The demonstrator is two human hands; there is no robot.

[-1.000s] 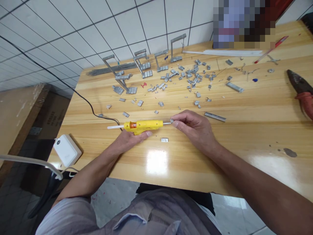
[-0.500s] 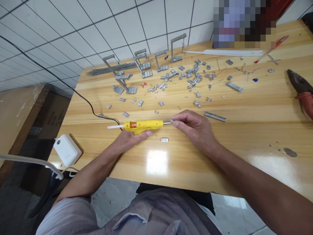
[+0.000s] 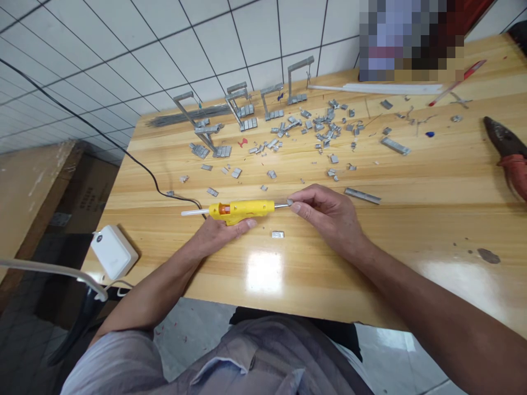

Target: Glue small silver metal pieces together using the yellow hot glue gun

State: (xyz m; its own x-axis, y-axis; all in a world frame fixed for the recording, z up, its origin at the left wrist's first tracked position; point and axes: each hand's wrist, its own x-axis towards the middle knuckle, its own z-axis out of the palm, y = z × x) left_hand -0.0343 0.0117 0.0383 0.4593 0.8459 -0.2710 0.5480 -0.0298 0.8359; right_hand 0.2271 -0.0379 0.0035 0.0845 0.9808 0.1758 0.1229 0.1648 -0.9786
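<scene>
My left hand is wrapped round the handle of a yellow glue gun, which lies level with its nozzle pointing right. A whitish glue stick sticks out of the gun's rear end. At the nozzle tip, my right hand pinches a small grey metal piece between thumb and forefinger; the piece appears to touch the tip. Just below the gun, a small silvery block lies on the wooden table.
Several grey angled frames stand along the back. Small metal pieces are scattered in front of them. A black cable runs to the gun. A white box sits at left, red-handled pliers at right.
</scene>
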